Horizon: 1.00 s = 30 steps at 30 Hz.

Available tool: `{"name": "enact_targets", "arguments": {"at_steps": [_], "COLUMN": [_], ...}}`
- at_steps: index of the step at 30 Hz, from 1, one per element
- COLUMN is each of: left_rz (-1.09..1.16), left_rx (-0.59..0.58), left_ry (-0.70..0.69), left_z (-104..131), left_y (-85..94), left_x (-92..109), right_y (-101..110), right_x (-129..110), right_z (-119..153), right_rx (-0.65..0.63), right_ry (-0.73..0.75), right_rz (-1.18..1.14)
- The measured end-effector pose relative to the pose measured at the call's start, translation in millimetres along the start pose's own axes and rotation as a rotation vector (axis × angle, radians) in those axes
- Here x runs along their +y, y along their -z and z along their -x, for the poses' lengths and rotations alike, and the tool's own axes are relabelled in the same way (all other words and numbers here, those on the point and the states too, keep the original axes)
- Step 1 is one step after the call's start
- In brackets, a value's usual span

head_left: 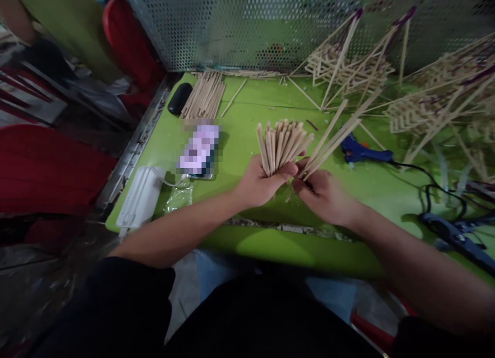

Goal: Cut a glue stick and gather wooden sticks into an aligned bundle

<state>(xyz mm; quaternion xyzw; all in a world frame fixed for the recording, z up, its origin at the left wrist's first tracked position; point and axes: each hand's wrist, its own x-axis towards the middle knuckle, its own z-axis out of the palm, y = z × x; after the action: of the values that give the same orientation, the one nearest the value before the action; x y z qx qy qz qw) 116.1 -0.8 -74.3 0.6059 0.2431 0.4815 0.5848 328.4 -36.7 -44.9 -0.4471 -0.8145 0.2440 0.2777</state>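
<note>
A thick bundle of short wooden sticks [283, 144] fans upward out of my left hand [263, 182], whose fingers and thumb are wrapped round its lower part. Close beside it on the right, my right hand [319, 193] grips a few longer wooden sticks [336, 136], which slant up and to the right. The fingertips of both hands meet near the base of the bundle. Both hands are above the front part of the green table [247, 97].
A pile of sticks [204, 96] lies at the back left by a black object [180, 99]. Nearer are a phone [199, 149] and a white power strip [141, 195]. Stick frames [348, 71], a blue glue gun [363, 150] and dark-blue tools [456, 237] occupy the right.
</note>
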Motion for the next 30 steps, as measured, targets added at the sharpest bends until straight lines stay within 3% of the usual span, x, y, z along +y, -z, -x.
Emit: {"name": "enact_targets", "arguments": {"at_steps": [4,7,12,18,25,28,30], "left_rz": [0.060,0.064,-0.006,-0.016,-0.193,-0.249,-0.233], "left_rx": [-0.131,-0.189,-0.111,-0.090,0.104,0.163,0.125], "left_ry": [0.023,0.056,0.002,-0.048,-0.073,-0.040,0.014], "left_z": [3,3,2,3,-4,-7,-7], "left_y": [-3.6,-4.2,-1.6,-1.8,8.8,12.6,10.2], "left_x": [3,6,6,0,4,7,7], "right_y": [3,2,-5,-8,8,14,13], "right_x": [1,1,7,6,0,4,7], "right_z": [-1,-2,1,3,0,-1,0], "right_rx": [-0.133,-0.143,-0.123,-0.127,0.113,0.308,0.378], "right_ry": [0.003,0.066,0.077,0.043,-0.174,-0.090,-0.008], "right_rz": [-0.078,-0.032,0.225,0.240,0.115,0.023,-0.113]}}
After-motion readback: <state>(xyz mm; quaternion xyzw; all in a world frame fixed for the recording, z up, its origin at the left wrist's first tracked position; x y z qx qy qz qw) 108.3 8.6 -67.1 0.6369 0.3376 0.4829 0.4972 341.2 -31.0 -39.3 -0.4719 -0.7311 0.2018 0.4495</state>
